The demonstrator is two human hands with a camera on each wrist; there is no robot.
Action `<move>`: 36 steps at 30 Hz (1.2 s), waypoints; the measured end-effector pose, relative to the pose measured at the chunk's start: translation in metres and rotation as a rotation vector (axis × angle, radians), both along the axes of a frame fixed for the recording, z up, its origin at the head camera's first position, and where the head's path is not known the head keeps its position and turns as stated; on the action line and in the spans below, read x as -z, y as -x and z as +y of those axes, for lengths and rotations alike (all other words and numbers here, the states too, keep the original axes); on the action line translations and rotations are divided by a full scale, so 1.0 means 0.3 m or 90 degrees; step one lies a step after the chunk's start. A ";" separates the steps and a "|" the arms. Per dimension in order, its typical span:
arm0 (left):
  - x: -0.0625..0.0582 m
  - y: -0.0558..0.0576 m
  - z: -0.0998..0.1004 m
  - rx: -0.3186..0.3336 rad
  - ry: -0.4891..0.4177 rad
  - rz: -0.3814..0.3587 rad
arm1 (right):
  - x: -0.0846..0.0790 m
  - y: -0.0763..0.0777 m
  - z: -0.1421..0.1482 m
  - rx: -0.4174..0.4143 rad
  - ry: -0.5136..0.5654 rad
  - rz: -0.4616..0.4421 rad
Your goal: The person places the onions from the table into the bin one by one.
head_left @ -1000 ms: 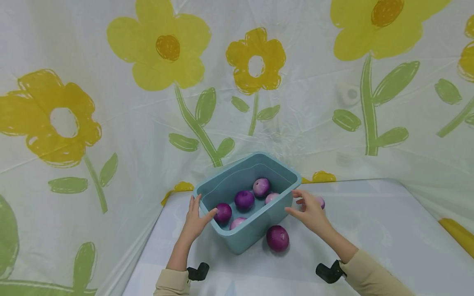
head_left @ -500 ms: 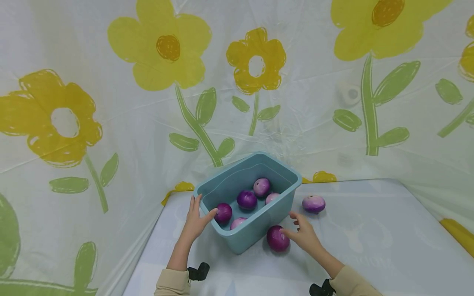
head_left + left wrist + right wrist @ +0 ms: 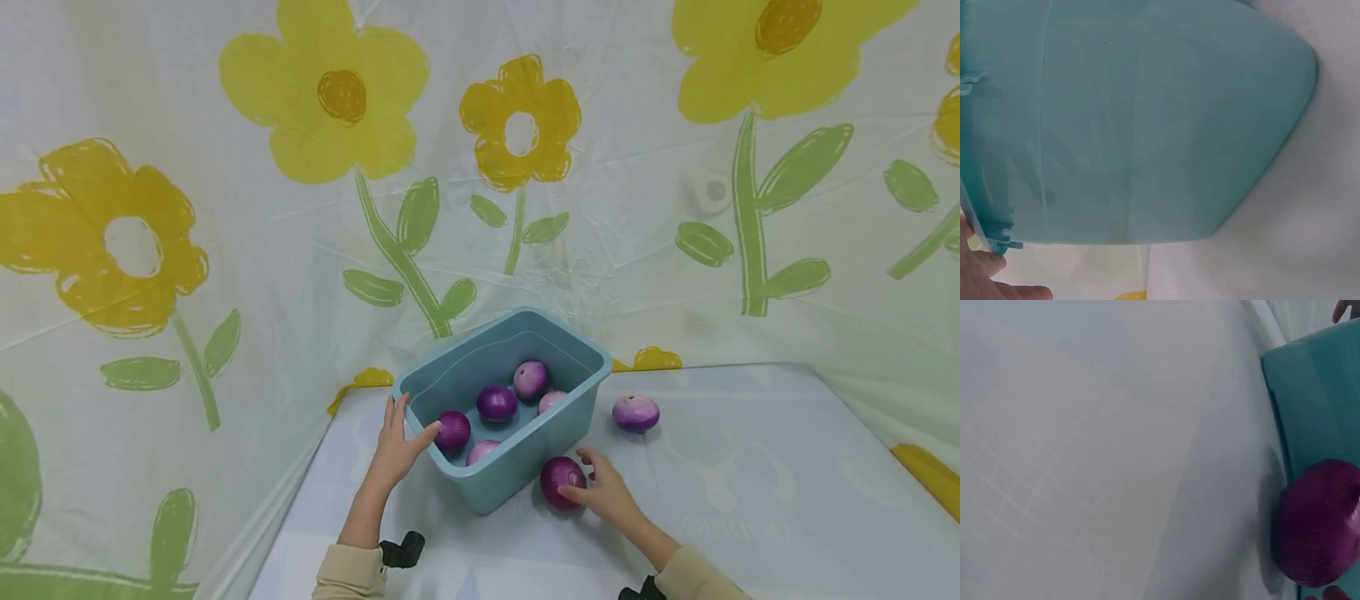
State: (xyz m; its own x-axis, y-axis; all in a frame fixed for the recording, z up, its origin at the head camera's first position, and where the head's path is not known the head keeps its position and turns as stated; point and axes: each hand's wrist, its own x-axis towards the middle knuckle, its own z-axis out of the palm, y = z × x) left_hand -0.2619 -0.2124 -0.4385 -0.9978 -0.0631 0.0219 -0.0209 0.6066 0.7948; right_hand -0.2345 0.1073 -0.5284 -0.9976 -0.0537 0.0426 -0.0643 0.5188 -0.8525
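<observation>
A blue-green plastic bin (image 3: 510, 454) stands at an angle on the table, with several purple onions (image 3: 497, 403) inside. My left hand (image 3: 394, 450) rests at the bin's left corner, fingers and thumb spread at the rim; in the left wrist view its fingers (image 3: 988, 262) show beside the rim. Against the bin's near side lies a dark purple onion (image 3: 561, 482). My right hand (image 3: 611, 500) is at that onion's right side, thumb across its front and fingers loosely bent behind. In the right wrist view only fingertips (image 3: 1335, 592) show, just below the onion.
A paler purple onion (image 3: 636, 413) lies on the table (image 3: 742, 467) to the right of the bin. Behind the table hangs a white curtain (image 3: 622, 250) printed with yellow flowers.
My right hand has moved down and toward me, from the bin's right rim near the pale onion to the dark onion in front. The left hand and the bin have stayed put.
</observation>
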 end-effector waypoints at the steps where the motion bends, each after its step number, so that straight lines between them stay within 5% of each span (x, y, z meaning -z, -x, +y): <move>1: 0.000 0.001 0.000 0.000 0.001 0.000 | 0.005 0.000 -0.002 0.000 0.000 0.003; 36: 0.005 0.004 -0.002 0.000 0.006 0.001 | 0.057 -0.004 -0.058 -0.029 -0.004 -0.039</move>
